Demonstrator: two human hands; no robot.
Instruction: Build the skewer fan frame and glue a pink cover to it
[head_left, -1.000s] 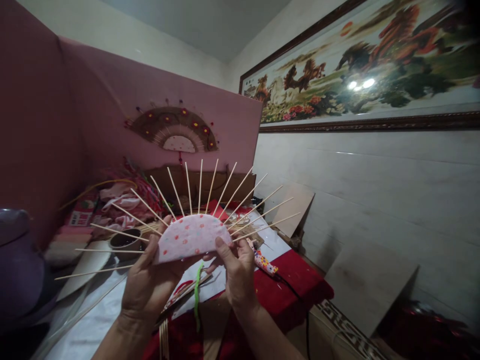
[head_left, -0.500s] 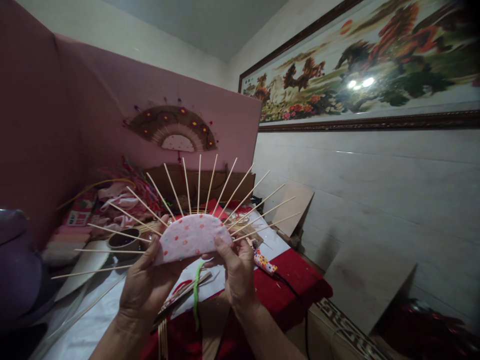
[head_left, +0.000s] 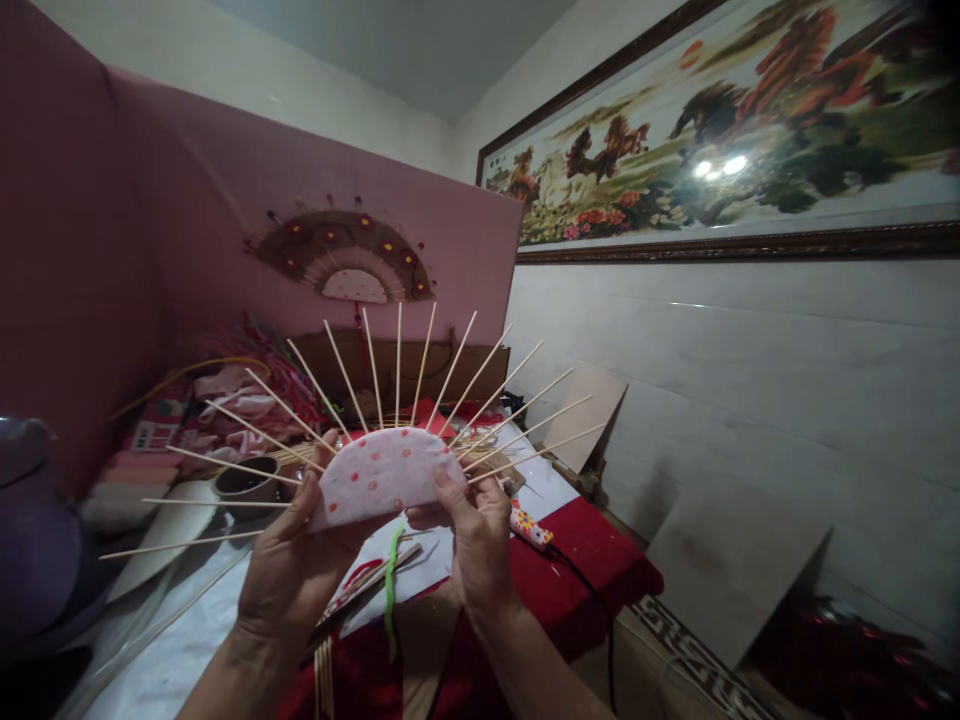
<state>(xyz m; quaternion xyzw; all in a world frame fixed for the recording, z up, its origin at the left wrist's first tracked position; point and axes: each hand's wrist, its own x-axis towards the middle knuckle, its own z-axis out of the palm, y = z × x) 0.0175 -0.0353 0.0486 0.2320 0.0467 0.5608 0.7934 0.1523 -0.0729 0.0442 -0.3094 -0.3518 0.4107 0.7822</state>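
Observation:
Between my two hands is a fan frame (head_left: 388,475), a half-round base in pale pink cloth with red prints. Thin wooden sticks (head_left: 400,365) spread from its curved edge like rays. My left hand (head_left: 289,560) grips the base's left end, thumb on the front face. At the right end, my right hand (head_left: 472,530) pinches the base with its thumb in front and fingers behind. The fingers behind the cloth are partly hidden. Below the base, a green fuzzy strip (head_left: 391,590) lies on the table among loose sticks.
A finished fan (head_left: 352,250) hangs on the pink board (head_left: 465,240). On the table stand a dark bowl (head_left: 246,480) and pink cloth scraps (head_left: 232,395). A flower-patterned tool (head_left: 532,525) with a black cord lies on the red cloth (head_left: 592,570) at right.
The fan frame appears slightly larger, its stick tips reaching a little farther out and up. Both hands keep the same hold on it.

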